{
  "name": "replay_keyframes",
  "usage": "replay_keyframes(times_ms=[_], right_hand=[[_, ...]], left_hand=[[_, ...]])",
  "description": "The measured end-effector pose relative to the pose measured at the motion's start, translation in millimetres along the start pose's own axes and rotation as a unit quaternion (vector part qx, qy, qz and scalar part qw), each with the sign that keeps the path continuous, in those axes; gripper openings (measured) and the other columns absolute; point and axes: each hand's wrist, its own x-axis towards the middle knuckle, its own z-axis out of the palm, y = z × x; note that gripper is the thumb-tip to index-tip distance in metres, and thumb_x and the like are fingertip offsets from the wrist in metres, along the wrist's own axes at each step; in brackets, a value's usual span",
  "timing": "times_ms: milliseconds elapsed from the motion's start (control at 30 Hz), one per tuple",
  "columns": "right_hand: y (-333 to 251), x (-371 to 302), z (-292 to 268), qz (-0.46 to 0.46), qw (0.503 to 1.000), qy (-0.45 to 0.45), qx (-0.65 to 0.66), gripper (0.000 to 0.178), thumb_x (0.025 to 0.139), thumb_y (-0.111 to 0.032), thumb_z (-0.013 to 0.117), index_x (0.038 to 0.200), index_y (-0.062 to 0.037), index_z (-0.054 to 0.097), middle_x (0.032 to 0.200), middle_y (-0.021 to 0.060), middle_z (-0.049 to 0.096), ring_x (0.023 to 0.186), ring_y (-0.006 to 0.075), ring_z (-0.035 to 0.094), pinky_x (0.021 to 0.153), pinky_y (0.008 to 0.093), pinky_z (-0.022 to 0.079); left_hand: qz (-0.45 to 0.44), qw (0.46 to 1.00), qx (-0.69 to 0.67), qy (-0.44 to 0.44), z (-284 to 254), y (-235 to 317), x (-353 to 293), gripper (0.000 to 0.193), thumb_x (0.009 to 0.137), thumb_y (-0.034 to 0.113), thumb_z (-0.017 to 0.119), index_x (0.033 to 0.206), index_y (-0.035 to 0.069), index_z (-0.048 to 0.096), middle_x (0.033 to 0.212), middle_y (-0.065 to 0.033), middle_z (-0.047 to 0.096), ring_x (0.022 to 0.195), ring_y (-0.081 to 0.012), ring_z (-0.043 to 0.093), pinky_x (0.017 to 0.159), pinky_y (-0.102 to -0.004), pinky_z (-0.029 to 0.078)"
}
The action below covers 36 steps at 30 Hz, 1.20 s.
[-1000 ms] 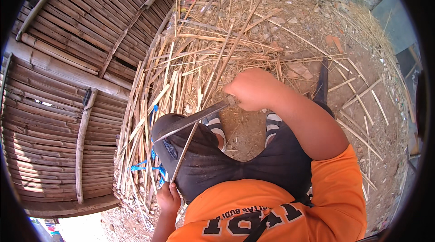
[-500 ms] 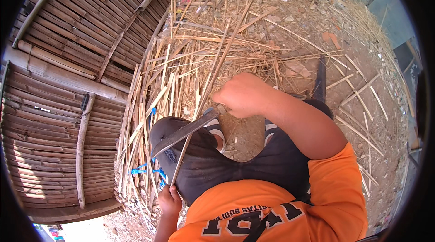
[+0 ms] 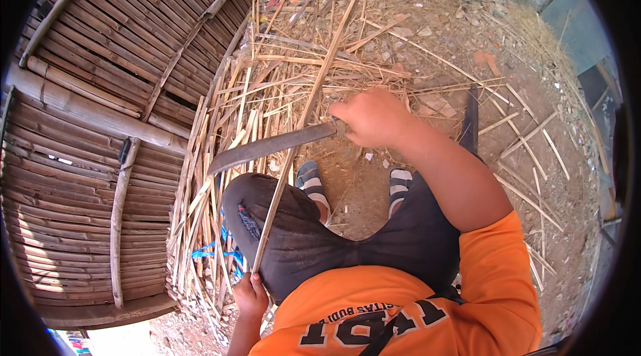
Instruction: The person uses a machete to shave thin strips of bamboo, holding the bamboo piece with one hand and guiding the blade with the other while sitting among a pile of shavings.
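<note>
My right hand [image 3: 374, 118] is closed round the handle of a machete [image 3: 274, 145], whose long dark blade points left across a bamboo strip [image 3: 286, 172]. The blade appears to lie against the strip, though contact is hard to judge. Near my left hip, my left hand [image 3: 251, 294] pinches the strip's near end. From there the strip runs up past my left knee and away over the heap. The machete's handle is mostly hidden inside my fist.
Split bamboo strips [image 3: 244, 116] lie heaped left and ahead, with blue cord [image 3: 217, 249] among them. A slatted bamboo wall [image 3: 100, 176] stands at left. My sandalled feet [image 3: 310, 182] rest on dirt. A dark bar [image 3: 471, 116] stands beside my right knee.
My right hand has moved away from me and slightly right, carrying the machete farther up the strip. The strip has tilted somewhat; my left hand stays about where it was.
</note>
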Motion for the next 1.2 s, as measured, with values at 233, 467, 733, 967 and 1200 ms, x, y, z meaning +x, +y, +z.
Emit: replay_keyframes(times_ms=[233, 467, 733, 967, 1200], right_hand=[[14.5, 5.9, 0.1, 0.012, 1.0, 0.01, 0.008, 0.019, 0.075, -0.016, 0.071, 0.093, -0.0101, 0.068, 0.074, 0.0144, 0.068, 0.08, 0.0356, 0.071, 0.07, 0.0482, 0.055], [54.3, 6.3, 0.6, 0.186, 0.975, 0.069, 0.102, 0.023, 0.077, -0.017, 0.071, 0.099, -0.0093, 0.068, 0.082, 0.0173, 0.069, 0.081, 0.0378, 0.069, 0.072, 0.05, 0.055], [-11.6, 3.3, -10.8, -0.035, 0.995, -0.092, 0.014, 0.022, 0.074, -0.021, 0.075, 0.092, -0.0093, 0.07, 0.083, 0.0141, 0.069, 0.085, 0.0368, 0.069, 0.073, 0.0495, 0.055], [62.6, 3.3, -1.9, 0.171, 0.974, -0.086, 0.118, 0.03, 0.084, -0.031, 0.076, 0.103, -0.0077, 0.07, 0.092, 0.0192, 0.07, 0.091, 0.0383, 0.068, 0.079, 0.0496, 0.054], [-16.7, 0.2, 8.0, -0.052, 0.985, -0.145, 0.081, 0.032, 0.079, -0.029, 0.077, 0.102, -0.0075, 0.069, 0.084, 0.0176, 0.069, 0.087, 0.0387, 0.068, 0.074, 0.05, 0.053]], left_hand=[[-0.028, 0.999, -0.014, -0.042, -9.4, -1.4, 1.1, 0.043, 0.105, 0.029, 0.046, 0.074, 0.001, 0.055, 0.055, -0.02, 0.052, 0.051, -0.0427, 0.055, 0.049, -0.0477, 0.04], [-0.038, 0.997, -0.034, -0.062, -14.3, 1.7, 5.8, 0.044, 0.106, 0.031, 0.045, 0.078, -0.001, 0.058, 0.056, -0.0193, 0.053, 0.049, -0.0375, 0.055, 0.049, -0.0447, 0.041], [-0.054, 0.995, -0.022, -0.083, -24.5, 4.9, 5.7, 0.044, 0.105, 0.032, 0.046, 0.078, -0.001, 0.059, 0.057, -0.0195, 0.053, 0.051, -0.0371, 0.056, 0.05, -0.0447, 0.041], [-0.066, 0.992, -0.021, -0.107, -33.9, 7.5, 10.5, 0.047, 0.105, 0.036, 0.047, 0.078, 0.0, 0.059, 0.058, -0.0193, 0.055, 0.052, -0.0384, 0.057, 0.05, -0.0456, 0.041], [-0.07, 0.99, -0.039, -0.115, -35.7, 8.1, 9.7, 0.047, 0.105, 0.036, 0.047, 0.078, 0.0, 0.06, 0.056, -0.0185, 0.054, 0.051, -0.0373, 0.057, 0.05, -0.0451, 0.041]])
